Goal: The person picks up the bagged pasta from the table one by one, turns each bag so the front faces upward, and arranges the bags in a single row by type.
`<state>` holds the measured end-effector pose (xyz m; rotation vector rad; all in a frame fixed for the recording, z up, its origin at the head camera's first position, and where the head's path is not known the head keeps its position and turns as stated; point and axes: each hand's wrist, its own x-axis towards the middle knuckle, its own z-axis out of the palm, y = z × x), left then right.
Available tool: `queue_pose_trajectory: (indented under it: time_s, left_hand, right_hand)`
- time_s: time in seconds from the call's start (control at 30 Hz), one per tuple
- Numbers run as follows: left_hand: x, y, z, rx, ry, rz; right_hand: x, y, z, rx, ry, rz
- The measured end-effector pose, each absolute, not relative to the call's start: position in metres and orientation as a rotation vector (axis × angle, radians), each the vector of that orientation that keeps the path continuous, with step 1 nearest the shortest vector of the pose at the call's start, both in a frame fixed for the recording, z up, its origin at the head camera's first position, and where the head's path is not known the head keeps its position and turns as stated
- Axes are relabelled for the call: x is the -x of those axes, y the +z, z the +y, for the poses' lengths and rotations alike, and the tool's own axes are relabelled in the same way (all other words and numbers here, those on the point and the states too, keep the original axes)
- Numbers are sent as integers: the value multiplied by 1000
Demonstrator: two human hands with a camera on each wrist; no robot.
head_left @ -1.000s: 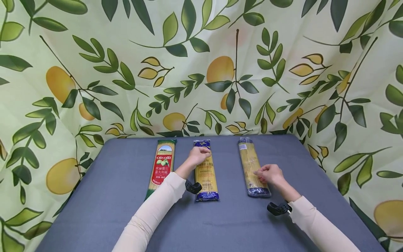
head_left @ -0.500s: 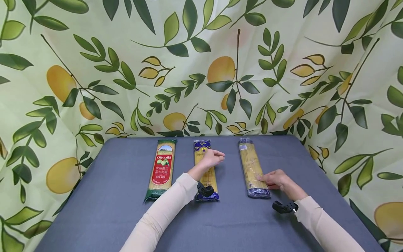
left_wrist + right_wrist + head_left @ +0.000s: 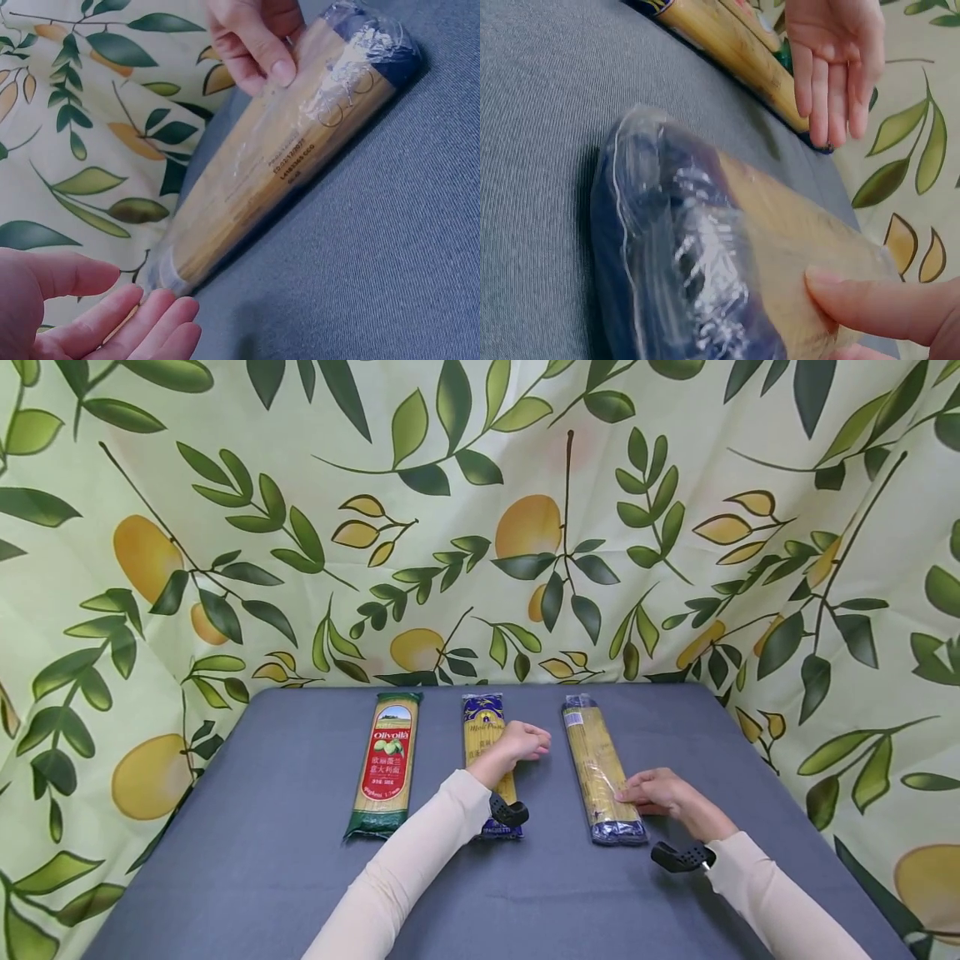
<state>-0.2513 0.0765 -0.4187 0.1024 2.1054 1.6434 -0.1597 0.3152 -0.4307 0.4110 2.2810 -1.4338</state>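
My right hand (image 3: 667, 795) grips the near right side of the right-hand spaghetti packet (image 3: 598, 752). Its thumb (image 3: 862, 300) lies on the clear wrapper in the right wrist view, the other fingers mostly hidden by the packet's side. This packet has dark blue ends and shows a plain face with a barcode label. My left hand (image 3: 517, 742) holds nothing, its fingers loosely extended between the middle and right packets. Beneath the left forearm, the middle spaghetti packet (image 3: 483, 727), blue and yellow, is partly covered.
A red and green spaghetti packet (image 3: 386, 760) marked Olivoilà lies farther left. All the packets lie lengthwise on a grey-blue cloth-covered table (image 3: 285, 777). Leaf-and-fruit printed fabric (image 3: 450, 568) hangs at the back and sides.
My left hand has moved right from over the middle packet. My right hand has shifted slightly right and nearer, its hold now at the packet's side. The right packet has shifted slightly nearer.
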Motion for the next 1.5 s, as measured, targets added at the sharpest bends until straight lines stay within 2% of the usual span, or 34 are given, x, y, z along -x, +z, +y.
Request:
queue_pose_trajectory:
  time_s: [0.57,1.0,1.5]
  left_hand:
    - [255,-421,84,-54,1667,2045]
    - [258,-420,85,-24,1685,1996]
    - [259,-421,86,-18,1698,1956]
  right_hand:
    - [166,-435,315,-474,-1549,2166]
    - [181,-441,322,-226,-1699,1825]
    - [172,-453,323,-185,-1878,1803]
